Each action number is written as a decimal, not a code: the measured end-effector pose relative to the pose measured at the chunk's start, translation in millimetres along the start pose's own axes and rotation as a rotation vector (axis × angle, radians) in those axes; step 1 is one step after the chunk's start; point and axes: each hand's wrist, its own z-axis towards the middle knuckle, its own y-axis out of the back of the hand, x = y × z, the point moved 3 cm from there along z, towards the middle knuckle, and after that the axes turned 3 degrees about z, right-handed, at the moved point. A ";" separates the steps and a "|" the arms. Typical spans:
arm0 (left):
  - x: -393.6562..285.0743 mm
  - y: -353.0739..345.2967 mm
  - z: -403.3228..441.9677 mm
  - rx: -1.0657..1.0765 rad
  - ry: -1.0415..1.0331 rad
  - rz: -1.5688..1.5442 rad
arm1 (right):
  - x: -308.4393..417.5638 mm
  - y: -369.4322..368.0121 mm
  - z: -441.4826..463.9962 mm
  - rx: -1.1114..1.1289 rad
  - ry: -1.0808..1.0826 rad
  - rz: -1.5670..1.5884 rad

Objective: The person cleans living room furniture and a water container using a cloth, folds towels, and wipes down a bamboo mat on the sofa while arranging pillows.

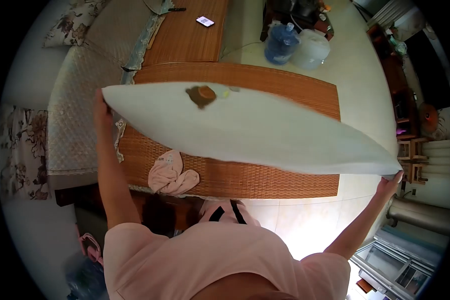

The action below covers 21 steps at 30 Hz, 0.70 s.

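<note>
Stretching curved pale cloth (250,130), left hand (103,107) to right hand (391,183) — woven mat (265,185) beneath

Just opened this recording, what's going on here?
A person is holding a wide white cloth stretched out between both bare hands, the left hand gripping one end and the right hand the other. It hangs in the air above a surface covered with a brown woven mat, with a brown animal-like motif showing near its far edge. A bunched pink cloth lies on the near side of the mat, and a phone lies farther off.
</note>
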 end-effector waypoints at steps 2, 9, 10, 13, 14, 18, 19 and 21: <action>-21.9 21.5 30.8 -0.067 -0.006 -0.014 | 34.9 -1.2 -3.2 -0.083 0.035 -0.193; -80.1 29.4 29.6 -0.303 -0.264 0.257 | 65.9 -15.3 -26.8 -0.136 0.144 -0.295; -86.3 31.0 27.8 -0.355 -0.342 0.268 | 68.2 -15.7 -25.6 -0.169 0.165 -0.333; -118.0 33.9 7.5 -0.500 -0.498 0.156 | 75.5 -5.8 -24.2 -0.316 0.224 -0.501; -146.5 25.1 -21.8 -0.532 -0.496 0.024 | 85.5 -5.7 -31.5 -0.402 0.248 -0.448; -206.3 82.1 -63.2 -0.710 -0.747 -0.193 | 117.7 23.1 -45.5 -0.673 0.464 -0.533; -222.4 90.8 -80.4 -0.740 -0.798 -0.230 | 126.7 22.3 -52.5 -0.716 0.548 -0.580; -248.0 102.0 -115.6 -0.768 -0.896 -0.290 | 136.6 9.0 -73.1 -0.712 0.745 -0.593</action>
